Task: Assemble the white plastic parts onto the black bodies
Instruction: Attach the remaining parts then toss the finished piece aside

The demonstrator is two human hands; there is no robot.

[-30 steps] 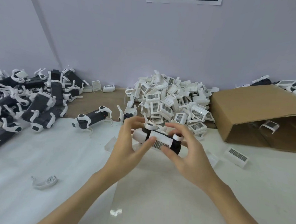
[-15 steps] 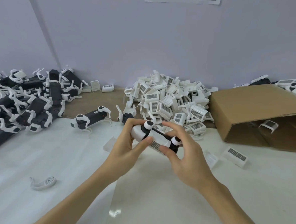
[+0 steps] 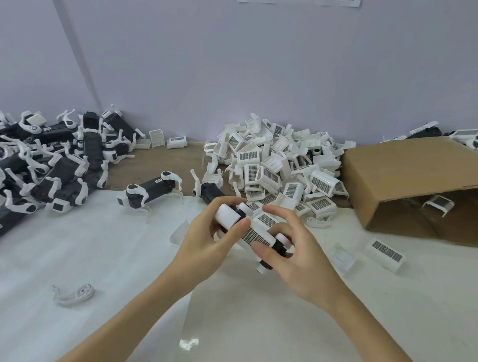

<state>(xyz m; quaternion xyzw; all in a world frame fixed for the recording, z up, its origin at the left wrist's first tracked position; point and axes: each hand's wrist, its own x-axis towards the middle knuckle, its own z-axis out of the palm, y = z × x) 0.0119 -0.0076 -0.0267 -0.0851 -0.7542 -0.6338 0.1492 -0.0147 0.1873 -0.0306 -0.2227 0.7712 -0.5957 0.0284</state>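
Both hands hold one black body (image 3: 278, 245) above the white table, tilted down to the right. A white grille cover (image 3: 257, 235) lies along its top. My left hand (image 3: 210, 242) grips the upper left end, thumb pressed on the cover. My right hand (image 3: 292, 250) grips the lower right end, fingers curled over the cover. A heap of white grille covers (image 3: 277, 169) lies just behind. Two more black bodies with white legs, one (image 3: 150, 189) and another (image 3: 209, 190), stand behind my left hand.
A pile of black bodies with white legs (image 3: 37, 168) fills the left side. An open cardboard box (image 3: 417, 180) lies on its side at the right. A loose white leg (image 3: 74, 296) lies front left; a single cover (image 3: 386, 252) sits right of my hands.
The body has tilted further, its right end dropping lower. My left thumb has slid onto the white cover and my right fingers have closed further over it.
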